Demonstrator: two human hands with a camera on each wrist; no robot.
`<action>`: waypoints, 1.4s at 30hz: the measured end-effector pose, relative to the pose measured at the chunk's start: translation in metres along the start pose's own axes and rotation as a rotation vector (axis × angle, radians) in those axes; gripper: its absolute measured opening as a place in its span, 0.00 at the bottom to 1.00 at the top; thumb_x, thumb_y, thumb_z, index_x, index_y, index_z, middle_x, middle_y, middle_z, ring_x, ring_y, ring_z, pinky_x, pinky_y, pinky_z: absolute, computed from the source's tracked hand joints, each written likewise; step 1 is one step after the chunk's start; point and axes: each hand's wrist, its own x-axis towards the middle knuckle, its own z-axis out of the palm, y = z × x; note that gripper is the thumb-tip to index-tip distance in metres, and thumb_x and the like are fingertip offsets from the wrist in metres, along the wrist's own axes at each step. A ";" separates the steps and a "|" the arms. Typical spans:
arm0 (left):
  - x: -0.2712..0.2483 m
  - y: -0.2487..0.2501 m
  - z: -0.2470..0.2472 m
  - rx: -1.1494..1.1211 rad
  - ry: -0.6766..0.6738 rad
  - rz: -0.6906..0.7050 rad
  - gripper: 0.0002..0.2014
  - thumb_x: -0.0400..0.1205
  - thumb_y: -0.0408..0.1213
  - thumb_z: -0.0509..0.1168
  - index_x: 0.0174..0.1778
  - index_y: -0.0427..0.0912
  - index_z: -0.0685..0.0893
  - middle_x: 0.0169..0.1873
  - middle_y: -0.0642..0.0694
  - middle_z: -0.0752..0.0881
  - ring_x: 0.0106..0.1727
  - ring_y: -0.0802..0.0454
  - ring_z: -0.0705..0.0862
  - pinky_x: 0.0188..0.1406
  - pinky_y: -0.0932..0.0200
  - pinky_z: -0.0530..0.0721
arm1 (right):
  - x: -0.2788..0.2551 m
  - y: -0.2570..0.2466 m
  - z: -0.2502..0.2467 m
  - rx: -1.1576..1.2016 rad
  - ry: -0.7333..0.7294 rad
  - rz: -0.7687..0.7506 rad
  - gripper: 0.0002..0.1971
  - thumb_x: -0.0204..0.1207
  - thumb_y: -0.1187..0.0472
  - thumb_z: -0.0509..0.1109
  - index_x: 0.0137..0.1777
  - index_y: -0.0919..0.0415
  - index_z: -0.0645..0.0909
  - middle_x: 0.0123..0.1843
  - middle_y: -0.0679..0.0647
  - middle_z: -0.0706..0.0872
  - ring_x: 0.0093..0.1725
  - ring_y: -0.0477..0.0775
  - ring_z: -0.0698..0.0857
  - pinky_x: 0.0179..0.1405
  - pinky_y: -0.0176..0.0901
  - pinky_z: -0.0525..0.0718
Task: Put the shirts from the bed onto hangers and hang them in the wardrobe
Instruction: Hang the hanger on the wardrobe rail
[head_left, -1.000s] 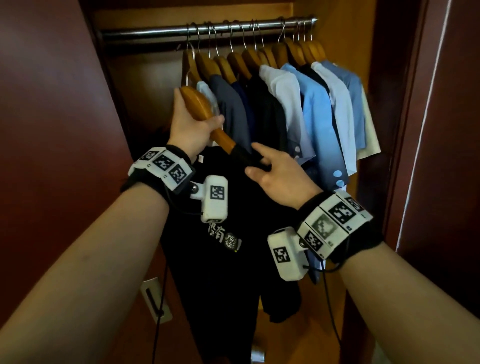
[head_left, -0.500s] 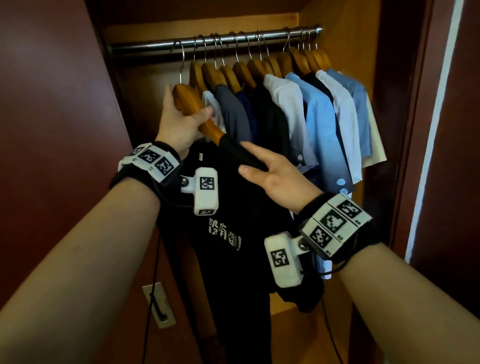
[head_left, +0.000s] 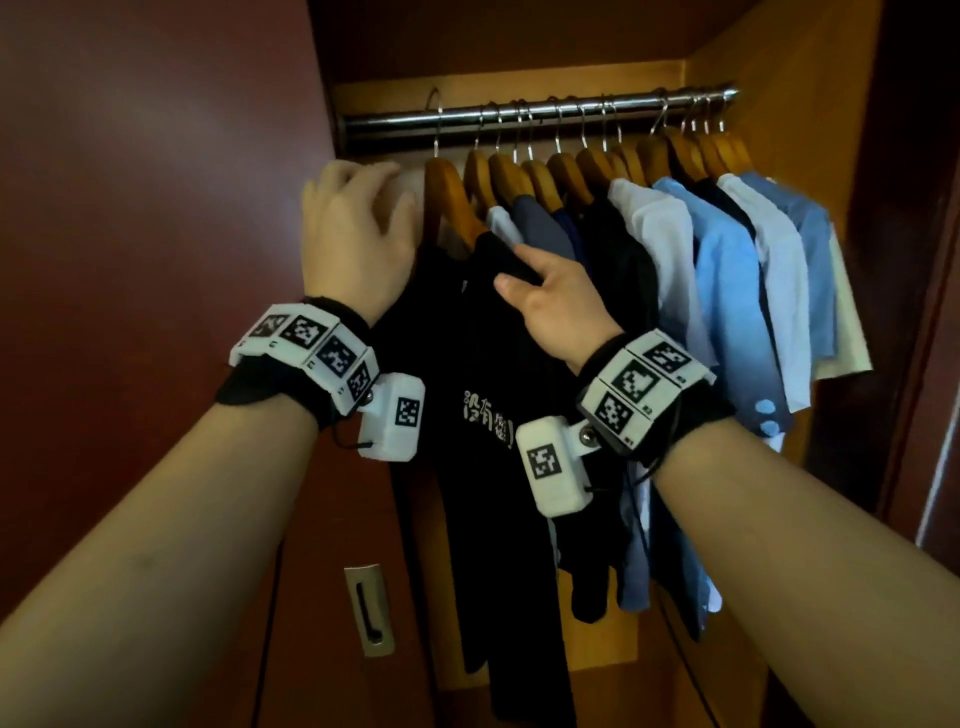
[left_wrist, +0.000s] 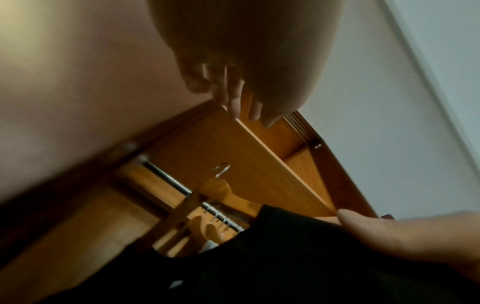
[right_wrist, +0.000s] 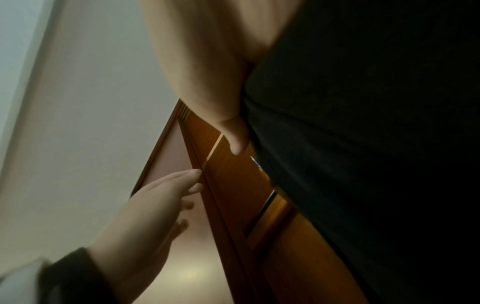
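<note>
A black shirt with white print hangs on a wooden hanger whose hook sits over the metal rail at the left end of the row. My left hand hovers just left of the hanger with relaxed fingers and holds nothing. In the left wrist view its fingers hang loosely curled in front of the wardrobe, with the hanger beyond them. My right hand rests on the black shirt's right shoulder, its thumb lying straight along the fabric. Its other fingers are hidden.
Several shirts in white, blue and dark colours fill the rail to the right on wooden hangers. The dark red wardrobe door with a metal handle stands close on the left. Another dark door panel borders the right.
My left hand has let go of the hanger, which now hangs from the rail, and has drawn off to the left. My right hand stays on the shirt's shoulder.
</note>
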 end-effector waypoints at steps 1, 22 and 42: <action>-0.003 -0.007 -0.003 0.061 0.012 -0.011 0.20 0.84 0.44 0.61 0.71 0.44 0.80 0.65 0.39 0.76 0.67 0.40 0.73 0.63 0.56 0.68 | 0.005 -0.002 0.003 -0.007 0.005 0.012 0.26 0.83 0.58 0.66 0.80 0.59 0.69 0.76 0.54 0.76 0.73 0.53 0.76 0.74 0.44 0.73; -0.014 -0.064 0.010 0.352 -0.014 -0.083 0.28 0.86 0.48 0.58 0.83 0.51 0.63 0.85 0.38 0.52 0.85 0.35 0.49 0.78 0.28 0.45 | 0.143 0.003 0.038 -0.059 0.121 0.100 0.24 0.83 0.53 0.64 0.77 0.63 0.72 0.71 0.61 0.80 0.69 0.61 0.80 0.71 0.53 0.77; -0.016 -0.063 0.008 0.380 -0.041 -0.098 0.28 0.86 0.50 0.56 0.84 0.52 0.61 0.85 0.40 0.50 0.85 0.37 0.48 0.79 0.30 0.46 | 0.159 0.027 0.040 -0.330 0.067 0.089 0.28 0.86 0.57 0.60 0.83 0.62 0.61 0.84 0.57 0.62 0.80 0.61 0.65 0.76 0.44 0.65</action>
